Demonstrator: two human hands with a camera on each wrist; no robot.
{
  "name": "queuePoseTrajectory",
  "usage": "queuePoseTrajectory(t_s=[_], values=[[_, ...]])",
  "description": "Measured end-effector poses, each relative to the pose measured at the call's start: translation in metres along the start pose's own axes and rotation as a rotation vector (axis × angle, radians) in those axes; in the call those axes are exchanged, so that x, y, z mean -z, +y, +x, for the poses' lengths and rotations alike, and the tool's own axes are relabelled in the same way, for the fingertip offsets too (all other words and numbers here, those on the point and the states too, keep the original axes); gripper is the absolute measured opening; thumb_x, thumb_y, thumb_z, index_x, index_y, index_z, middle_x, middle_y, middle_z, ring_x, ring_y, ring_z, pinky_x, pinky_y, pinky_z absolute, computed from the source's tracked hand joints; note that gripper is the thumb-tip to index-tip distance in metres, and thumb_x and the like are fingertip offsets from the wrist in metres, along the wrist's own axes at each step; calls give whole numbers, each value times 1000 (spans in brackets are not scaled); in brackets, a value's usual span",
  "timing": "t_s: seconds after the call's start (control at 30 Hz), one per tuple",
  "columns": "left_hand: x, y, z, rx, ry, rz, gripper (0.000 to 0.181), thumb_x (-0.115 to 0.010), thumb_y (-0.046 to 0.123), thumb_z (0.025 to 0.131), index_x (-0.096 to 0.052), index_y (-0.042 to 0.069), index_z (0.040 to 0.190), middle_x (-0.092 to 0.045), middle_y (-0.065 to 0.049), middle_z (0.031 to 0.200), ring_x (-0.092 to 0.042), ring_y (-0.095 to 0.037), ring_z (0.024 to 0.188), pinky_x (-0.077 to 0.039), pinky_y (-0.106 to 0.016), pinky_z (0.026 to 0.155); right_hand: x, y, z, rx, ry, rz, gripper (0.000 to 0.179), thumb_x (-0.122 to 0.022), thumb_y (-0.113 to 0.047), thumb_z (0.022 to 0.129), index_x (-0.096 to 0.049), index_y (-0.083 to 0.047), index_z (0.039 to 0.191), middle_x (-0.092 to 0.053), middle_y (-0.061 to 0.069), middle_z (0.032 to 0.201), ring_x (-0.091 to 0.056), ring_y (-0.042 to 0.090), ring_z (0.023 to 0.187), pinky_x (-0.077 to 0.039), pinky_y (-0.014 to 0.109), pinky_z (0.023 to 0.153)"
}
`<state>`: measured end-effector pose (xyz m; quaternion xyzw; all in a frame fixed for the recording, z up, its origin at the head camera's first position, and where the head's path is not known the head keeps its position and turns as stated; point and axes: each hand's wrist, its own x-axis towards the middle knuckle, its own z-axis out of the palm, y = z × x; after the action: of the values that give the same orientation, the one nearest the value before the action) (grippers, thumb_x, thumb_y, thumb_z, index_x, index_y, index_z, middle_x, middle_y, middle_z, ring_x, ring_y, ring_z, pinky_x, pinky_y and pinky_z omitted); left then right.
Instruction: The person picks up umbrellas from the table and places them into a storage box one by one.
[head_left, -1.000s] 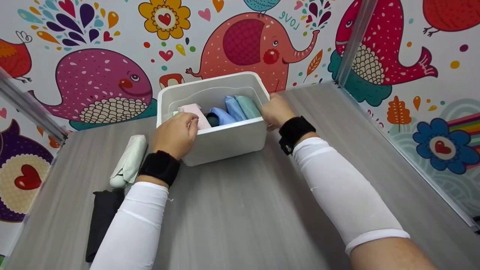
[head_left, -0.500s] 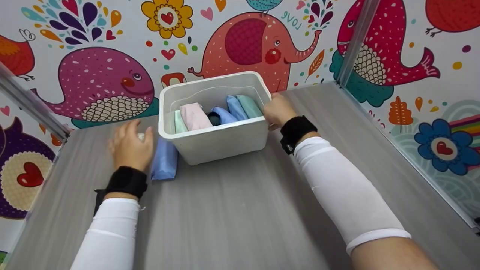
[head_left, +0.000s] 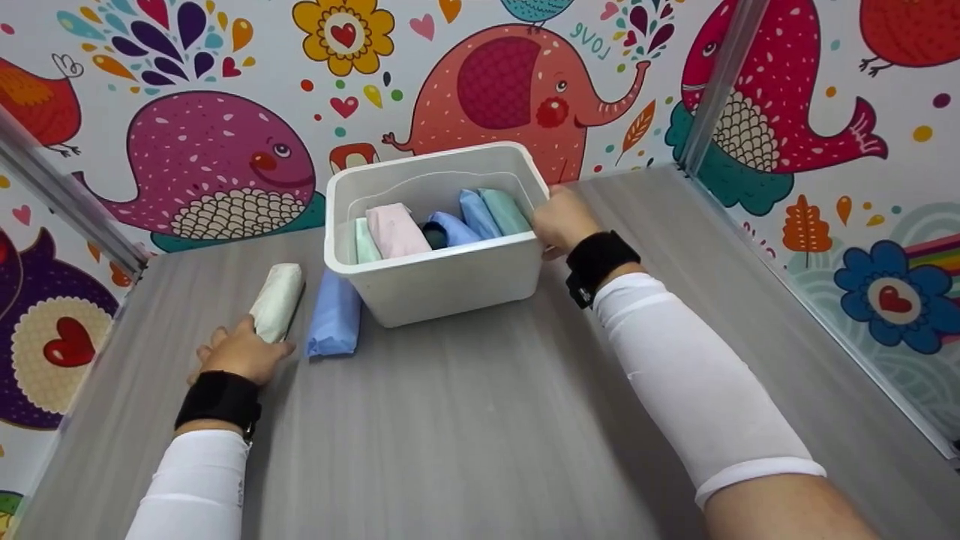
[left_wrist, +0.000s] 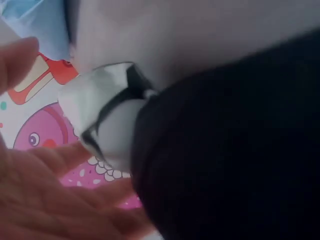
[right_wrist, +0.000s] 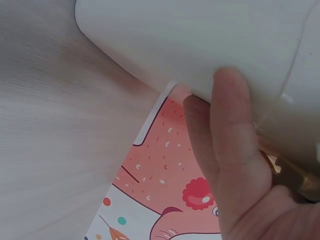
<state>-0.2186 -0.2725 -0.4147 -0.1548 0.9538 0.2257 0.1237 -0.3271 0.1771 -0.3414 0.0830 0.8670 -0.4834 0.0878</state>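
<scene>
In the head view my left hand (head_left: 244, 352) reaches down at the left, by the near end of a pale green folded umbrella (head_left: 277, 304). A large black cloth-like thing (left_wrist: 235, 135) fills much of the left wrist view; my left fingers are spread beside it, some tips passing behind it. Beyond it shows the pale umbrella's rounded handle (left_wrist: 120, 132). My right hand (head_left: 566, 221) grips the right rim of a white plastic bin (head_left: 457, 289), thumb on its outer wall. Inside lie a pink bundle (head_left: 397, 231), a teal one (head_left: 504, 212) and several others.
A blue wrapped bundle (head_left: 334, 315) lies on the grey table (head_left: 465, 420) against the bin's left side. Printed wall panels (head_left: 360, 112) stand behind and at both sides, with metal posts (head_left: 724, 82) at the corners.
My left hand has left the bin's left rim and moved left and nearer, covering where the black folded umbrella lay. The blue bundle has come into view. My right hand keeps hold of the bin.
</scene>
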Motion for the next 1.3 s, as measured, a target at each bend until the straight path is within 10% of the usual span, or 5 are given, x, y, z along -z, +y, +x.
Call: queuePoseTrajectory(t_s=[0.33,0.57,1.1,1.3], values=[[-1,-2,-4,-31,-36,81,96,-63,24,95,-3,-4,164,-26,-51,147,-47,-68,123,-42,-78,99,-1,0,1,7,11,2,50,-50,-6,100,-44,-6,150,-57,19,144,-62,39,124,-64,56,81],[5,-8,-12,63,-37,101,78,-52,19,97,-14,-3,162,-35,-47,139,-46,-67,123,-42,-79,96,-2,2,4,18,14,0,53,-46,-4,96,-44,-6,150,-56,20,141,-64,39,116,-64,54,77],[2,-22,-23,5,-90,194,71,-63,19,87,-39,-22,140,-62,-42,114,-61,-42,88,-53,-52,70,-2,3,6,16,16,0,55,-44,-3,96,-44,-7,151,-57,20,140,-64,38,114,-64,44,63],[4,-29,-27,-17,-130,178,83,-67,24,85,-33,-17,149,-49,-49,129,-56,-47,96,-51,-55,77,-1,3,5,17,13,3,51,-45,-5,98,-45,-7,150,-57,19,141,-64,37,117,-65,51,74]])
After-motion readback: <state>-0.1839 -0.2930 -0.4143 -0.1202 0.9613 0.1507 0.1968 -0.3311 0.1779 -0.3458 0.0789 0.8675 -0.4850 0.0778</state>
